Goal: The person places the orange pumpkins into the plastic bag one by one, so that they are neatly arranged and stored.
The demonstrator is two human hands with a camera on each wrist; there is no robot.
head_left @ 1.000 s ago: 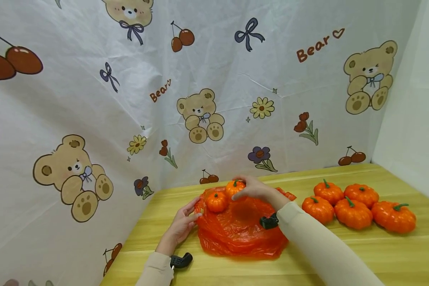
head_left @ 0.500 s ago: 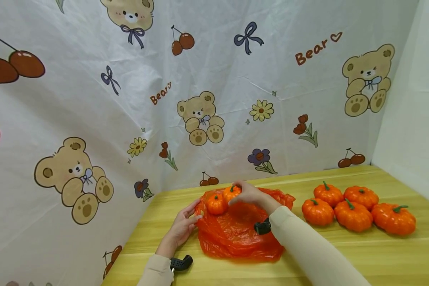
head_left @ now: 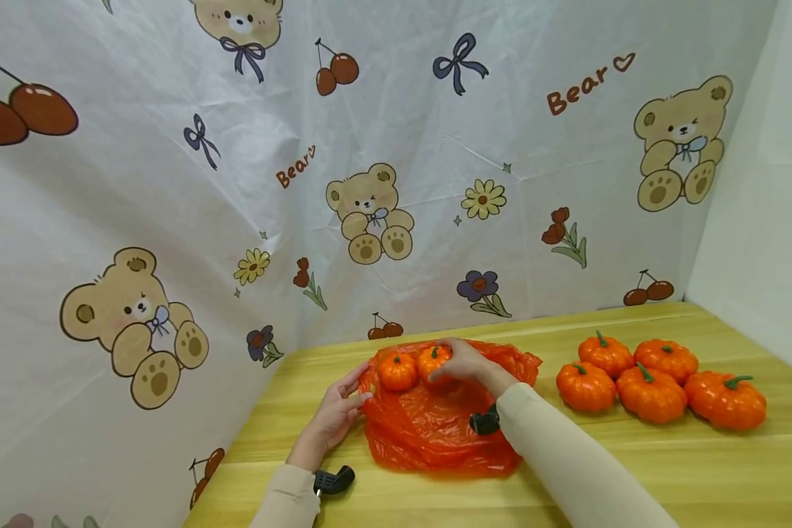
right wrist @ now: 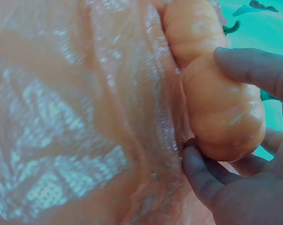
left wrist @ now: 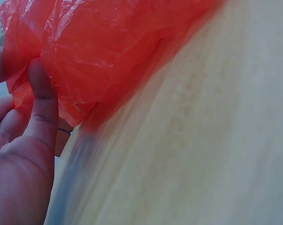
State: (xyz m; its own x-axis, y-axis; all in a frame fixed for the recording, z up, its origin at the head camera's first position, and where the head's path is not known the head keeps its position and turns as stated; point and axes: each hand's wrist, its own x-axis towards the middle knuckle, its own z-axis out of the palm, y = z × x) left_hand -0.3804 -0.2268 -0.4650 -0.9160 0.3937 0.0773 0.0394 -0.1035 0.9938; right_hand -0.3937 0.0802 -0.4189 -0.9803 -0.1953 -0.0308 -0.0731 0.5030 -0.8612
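Observation:
A red plastic bag [head_left: 435,440] lies spread on the wooden table. My left hand [head_left: 335,415] pinches its left edge; in the left wrist view the thumb [left wrist: 42,84] presses the thin film against the fingers. My right hand [head_left: 470,367] grips a small orange pumpkin [head_left: 433,358] on the bag's far part, thumb on one side and fingers on the other, as the right wrist view shows. Touching it on the left, a second orange pumpkin [head_left: 397,372] with a green stem sits on the bag. The pumpkins' undersides are hidden.
Several more orange pumpkins [head_left: 652,394] stand grouped on the right of the table [head_left: 719,484]. A white sheet [head_left: 422,132] printed with bears hangs behind and to the left. A plain white wall [head_left: 759,220] bounds the right side.
My right hand has lowered the pumpkin slightly and brought it down onto the bag beside the other one. My left hand keeps its hold on the bag's edge.

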